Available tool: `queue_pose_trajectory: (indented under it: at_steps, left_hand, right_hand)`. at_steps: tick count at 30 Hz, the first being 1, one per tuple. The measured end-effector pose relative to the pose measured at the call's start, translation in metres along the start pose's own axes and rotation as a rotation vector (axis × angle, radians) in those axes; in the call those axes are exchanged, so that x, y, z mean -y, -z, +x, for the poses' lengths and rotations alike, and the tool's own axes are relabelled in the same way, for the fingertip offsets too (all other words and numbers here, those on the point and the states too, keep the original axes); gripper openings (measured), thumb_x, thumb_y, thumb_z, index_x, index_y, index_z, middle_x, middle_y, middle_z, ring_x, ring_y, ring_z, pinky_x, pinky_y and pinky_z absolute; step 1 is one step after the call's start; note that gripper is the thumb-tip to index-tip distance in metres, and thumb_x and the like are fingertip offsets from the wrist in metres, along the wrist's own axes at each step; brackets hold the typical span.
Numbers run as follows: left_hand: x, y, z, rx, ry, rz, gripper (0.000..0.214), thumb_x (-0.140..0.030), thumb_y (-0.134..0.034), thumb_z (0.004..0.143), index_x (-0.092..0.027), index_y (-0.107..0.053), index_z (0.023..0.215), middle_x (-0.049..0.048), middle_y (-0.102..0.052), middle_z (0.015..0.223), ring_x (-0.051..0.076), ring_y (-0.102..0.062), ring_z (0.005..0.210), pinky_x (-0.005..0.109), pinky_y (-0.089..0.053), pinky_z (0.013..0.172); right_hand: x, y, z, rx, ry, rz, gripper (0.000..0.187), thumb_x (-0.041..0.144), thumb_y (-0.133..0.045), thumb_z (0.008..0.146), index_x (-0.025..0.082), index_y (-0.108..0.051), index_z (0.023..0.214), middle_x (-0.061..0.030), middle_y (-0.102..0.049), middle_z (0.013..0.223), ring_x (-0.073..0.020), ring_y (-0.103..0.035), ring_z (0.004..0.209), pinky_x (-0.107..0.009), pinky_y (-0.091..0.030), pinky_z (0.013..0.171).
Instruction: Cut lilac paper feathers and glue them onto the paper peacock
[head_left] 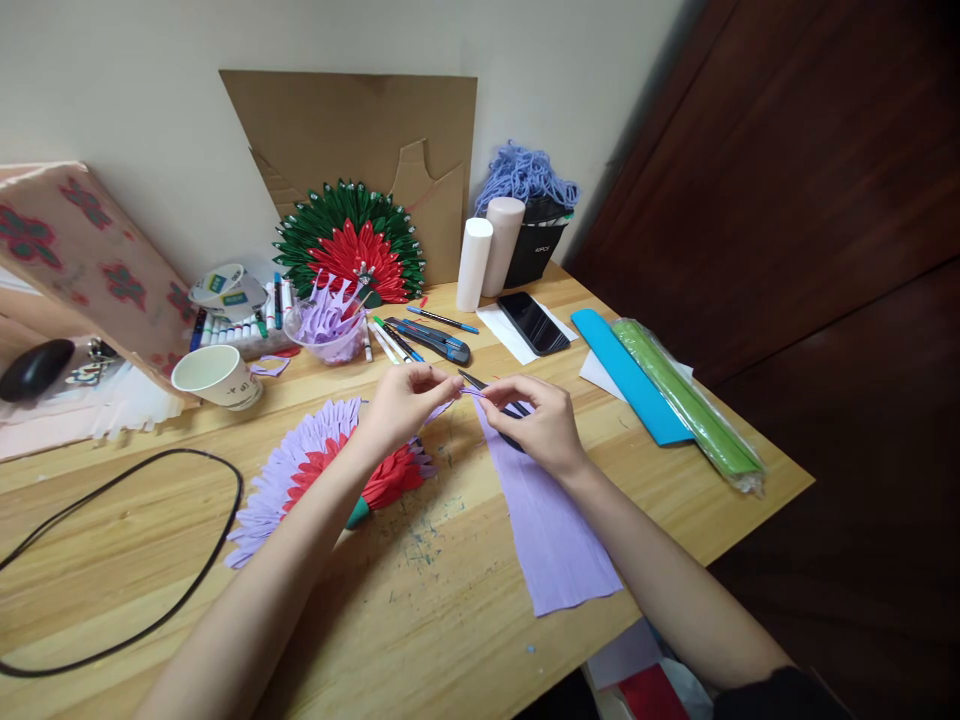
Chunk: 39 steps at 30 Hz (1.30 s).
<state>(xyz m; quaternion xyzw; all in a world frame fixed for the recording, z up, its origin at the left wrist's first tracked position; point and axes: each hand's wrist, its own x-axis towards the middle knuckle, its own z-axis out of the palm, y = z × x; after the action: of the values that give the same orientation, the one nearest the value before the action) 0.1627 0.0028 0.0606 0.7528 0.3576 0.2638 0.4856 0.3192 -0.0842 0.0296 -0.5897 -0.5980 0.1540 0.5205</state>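
My left hand (405, 405) and my right hand (536, 420) meet above the wooden table (450, 600), both pinched on a small strip of purple paper (471, 391) stretched between the fingertips. Black scissors (495, 395) lie just under and behind my right hand. A long sheet of purple crepe paper (551, 530) lies flat below my right wrist. Under my left forearm sits a purple and red paper fan (300, 470) with a green tip.
At the back stand a green and red paper fan (349, 245), a bowl of purple paper pieces (330, 325), markers and pens (405, 340), a paper cup (217, 377), two rolls (487, 255), a phone (534, 323). Blue paper (626, 375) and green crepe (686, 400) lie right. A black cable (120, 560) loops left.
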Motion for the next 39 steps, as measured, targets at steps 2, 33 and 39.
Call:
queue_pose_trajectory:
  at_steps: [2, 33, 39]
  left_hand:
    - [0.0, -0.001, -0.001, -0.008, -0.006, -0.012, 0.027, -0.038, -0.06, 0.075, -0.012, -0.067, 0.071, 0.0063, -0.069, 0.07, 0.013, -0.06, 0.061, 0.024, -0.045, 0.056]
    - [0.0, -0.012, -0.003, -0.027, 0.018, -0.277, 0.033, -0.029, -0.073, 0.064, -0.01, -0.062, 0.088, 0.0082, -0.069, 0.078, 0.015, -0.065, 0.07, 0.027, -0.051, 0.066]
    - [-0.002, -0.011, -0.004, 0.006, -0.041, -0.209, 0.034, -0.026, -0.072, 0.065, -0.009, -0.061, 0.092, 0.0085, -0.068, 0.08, 0.015, -0.064, 0.071, 0.027, -0.051, 0.067]
  right_hand:
    - [-0.001, -0.001, 0.0, -0.01, -0.002, 0.004, 0.007, 0.019, -0.063, 0.072, 0.018, -0.065, 0.079, -0.003, -0.068, 0.076, -0.0147, -0.063, 0.066, -0.027, -0.052, 0.066]
    - [-0.006, -0.005, 0.007, 0.094, -0.373, 0.475, 0.025, 0.04, -0.068, 0.068, 0.016, -0.06, 0.072, -0.001, -0.061, 0.066, -0.0116, -0.057, 0.059, -0.024, -0.047, 0.057]
    - [-0.009, -0.005, 0.006, 0.096, -0.384, 0.486, 0.026, 0.042, -0.065, 0.071, 0.017, -0.059, 0.073, -0.0004, -0.062, 0.066, -0.0113, -0.058, 0.059, -0.024, -0.047, 0.059]
